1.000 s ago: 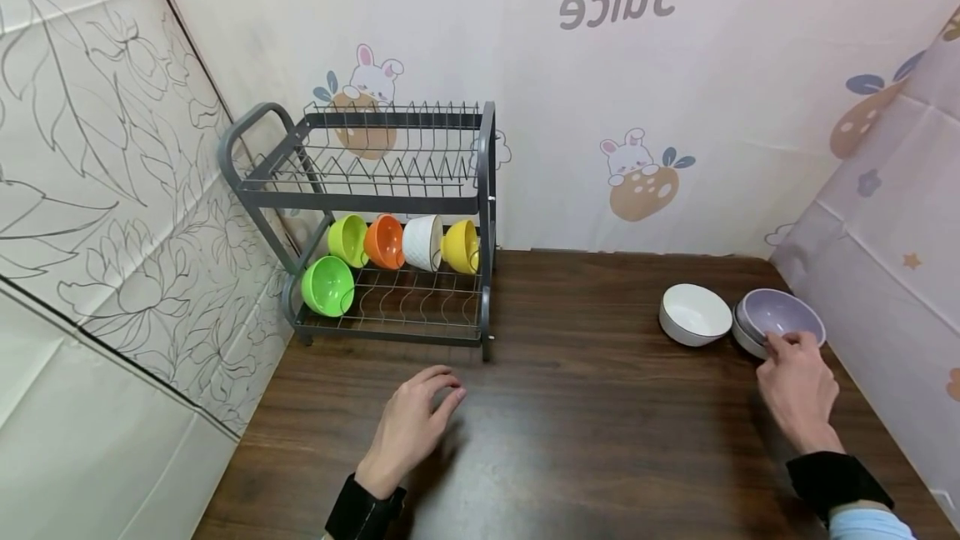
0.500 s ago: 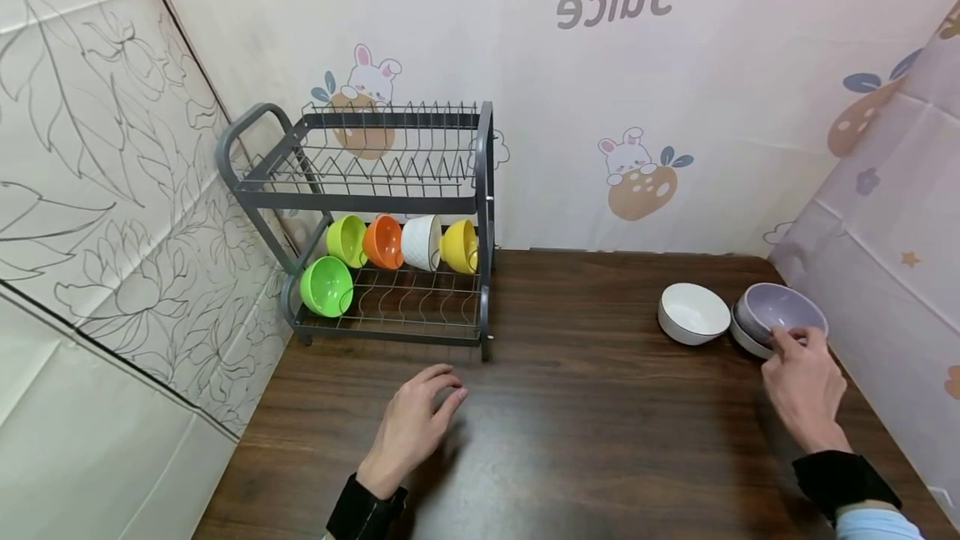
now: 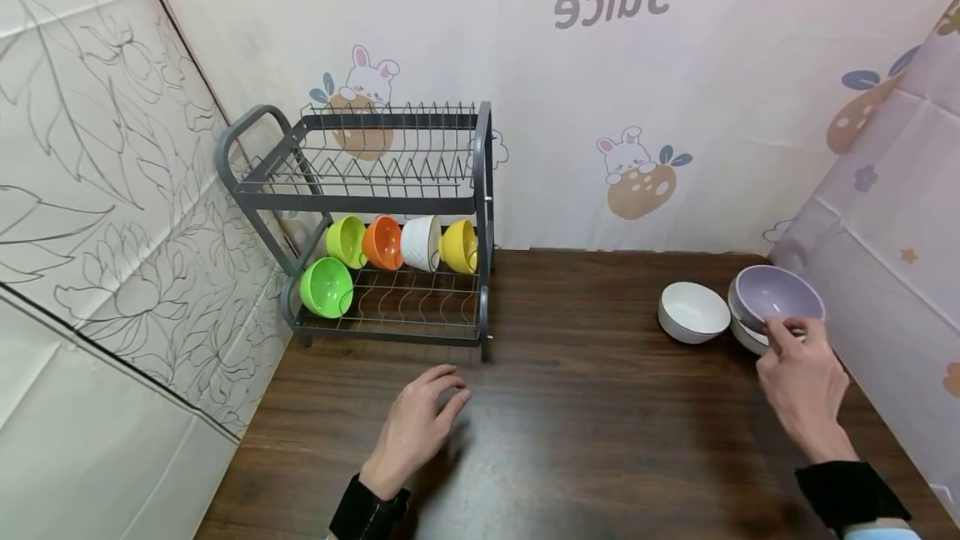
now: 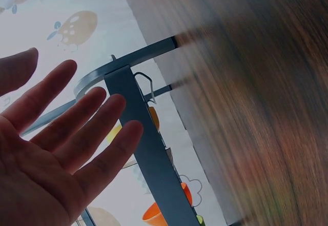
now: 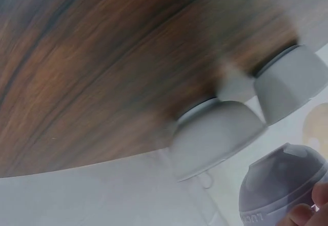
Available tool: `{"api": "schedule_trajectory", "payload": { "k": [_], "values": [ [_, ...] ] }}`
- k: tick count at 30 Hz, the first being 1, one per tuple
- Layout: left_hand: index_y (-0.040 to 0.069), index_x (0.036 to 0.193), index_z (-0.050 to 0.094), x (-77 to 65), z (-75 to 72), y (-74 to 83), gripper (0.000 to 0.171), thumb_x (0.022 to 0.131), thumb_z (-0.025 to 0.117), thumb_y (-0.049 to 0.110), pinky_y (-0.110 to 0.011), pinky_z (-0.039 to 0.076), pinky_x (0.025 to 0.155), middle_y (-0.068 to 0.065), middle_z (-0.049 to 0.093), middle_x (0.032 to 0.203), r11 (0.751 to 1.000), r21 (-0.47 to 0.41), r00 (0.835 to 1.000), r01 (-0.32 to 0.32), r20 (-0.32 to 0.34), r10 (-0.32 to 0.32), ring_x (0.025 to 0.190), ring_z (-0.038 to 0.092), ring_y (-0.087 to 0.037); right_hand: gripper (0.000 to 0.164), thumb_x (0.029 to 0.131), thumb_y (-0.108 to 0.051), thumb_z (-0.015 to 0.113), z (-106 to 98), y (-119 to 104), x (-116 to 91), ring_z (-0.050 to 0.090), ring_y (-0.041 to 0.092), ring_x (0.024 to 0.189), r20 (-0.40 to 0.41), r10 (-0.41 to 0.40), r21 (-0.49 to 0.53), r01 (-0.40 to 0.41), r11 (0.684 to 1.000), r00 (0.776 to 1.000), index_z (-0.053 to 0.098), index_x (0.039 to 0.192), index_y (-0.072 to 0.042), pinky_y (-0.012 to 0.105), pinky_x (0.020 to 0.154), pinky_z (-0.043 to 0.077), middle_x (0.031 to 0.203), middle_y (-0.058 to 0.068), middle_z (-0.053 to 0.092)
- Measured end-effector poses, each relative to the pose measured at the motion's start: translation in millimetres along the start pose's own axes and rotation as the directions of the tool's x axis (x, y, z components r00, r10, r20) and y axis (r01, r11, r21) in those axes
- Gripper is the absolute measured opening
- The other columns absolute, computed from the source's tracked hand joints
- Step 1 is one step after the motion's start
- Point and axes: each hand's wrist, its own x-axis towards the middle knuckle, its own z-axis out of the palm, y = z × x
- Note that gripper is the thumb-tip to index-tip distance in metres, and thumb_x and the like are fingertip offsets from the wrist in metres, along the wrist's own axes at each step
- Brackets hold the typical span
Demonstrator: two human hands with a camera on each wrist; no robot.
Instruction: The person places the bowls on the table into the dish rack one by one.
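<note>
At the right of the head view my right hand (image 3: 804,390) pinches the near rim of a purple bowl (image 3: 778,294) between thumb and fingers. A white bowl (image 3: 746,339) sits on the table partly hidden below it; in the right wrist view the lifted purple bowl (image 5: 282,180) is apart from this white bowl (image 5: 220,134). Just left stands another white bowl (image 3: 693,313). My left hand (image 3: 412,427) hovers above the table in front of the dish rack (image 3: 360,203), holding nothing, its fingers loosely spread in the left wrist view.
On the rack's lower tier, tilted bowls stand: a bright green bowl (image 3: 327,287) in front, and behind it a lime bowl (image 3: 347,241), an orange bowl (image 3: 383,242), a white bowl (image 3: 420,243) and a yellow bowl (image 3: 458,247). Printed walls border the wooden table (image 3: 585,407).
The purple bowl has risen off the white bowl below it, held in my right hand. My left hand has hardly moved.
</note>
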Motion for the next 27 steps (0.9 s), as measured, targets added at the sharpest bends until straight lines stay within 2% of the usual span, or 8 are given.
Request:
{"api": "schedule_trajectory", "payload": {
  "k": [5,11,18,24,27],
  "values": [
    [0.015,0.113,0.079,-1.3,-1.1,0.9,0.016,0.104,0.071,0.026,-0.048,0.056,0.098,-0.009,0.068,0.135,1.000,-0.009,1.000,-0.010,0.001,0.010,0.120,0.067,-0.026,0.030,0.087,-0.001,0.053,-0.2,-17.3,-6.0,0.058,0.053,0.076,-0.033,-0.073,0.025,0.074,0.997,0.997,0.073,0.110,-0.004,0.070,0.048,0.032,0.110,0.023,0.060],
    [0.013,0.122,0.076,-1.3,0.3,2.9,0.023,0.104,0.071,0.025,-0.048,0.055,0.099,-0.009,0.068,0.135,1.000,-0.023,1.000,-0.021,0.004,0.021,0.122,0.067,-0.026,0.027,0.089,-0.004,0.056,0.0,-40.2,-7.7,0.058,0.049,0.070,-0.077,-0.175,0.033,0.178,0.984,0.982,0.074,0.109,-0.004,0.067,0.046,0.035,0.106,0.022,0.061],
    [0.014,0.143,0.065,1.9,6.1,10.9,0.042,0.103,0.071,0.024,-0.047,0.052,0.105,-0.007,0.066,0.141,0.996,-0.082,0.999,-0.035,0.017,0.037,0.130,0.062,-0.024,0.026,0.089,-0.004,0.058,2.2,-64.8,-14.2,0.062,0.046,0.077,-0.090,-0.230,0.055,0.235,0.970,0.969,0.076,0.107,-0.003,0.065,0.049,0.041,0.105,0.021,0.063],
    [0.015,0.150,0.059,5.3,8.8,16.7,0.049,0.103,0.071,0.025,-0.046,0.051,0.107,-0.006,0.062,0.147,0.993,-0.106,0.998,-0.051,0.020,0.054,0.133,0.059,-0.023,0.027,0.088,-0.003,0.058,6.3,-86.7,-19.6,0.063,0.045,0.078,-0.134,-0.276,0.110,0.292,0.950,0.952,0.078,0.106,-0.002,0.063,0.052,0.044,0.102,0.022,0.065],
    [0.015,0.151,0.057,7.1,9.5,19.8,0.050,0.104,0.070,0.024,-0.046,0.050,0.108,-0.006,0.060,0.149,0.989,-0.140,0.998,-0.055,0.036,0.061,0.135,0.058,-0.022,0.030,0.087,-0.004,0.054,8.2,-96.7,-20.7,0.064,0.044,0.079,-0.151,-0.309,0.123,0.328,0.937,0.939,0.078,0.105,-0.002,0.061,0.051,0.044,0.102,0.021,0.065]
  ]
}}
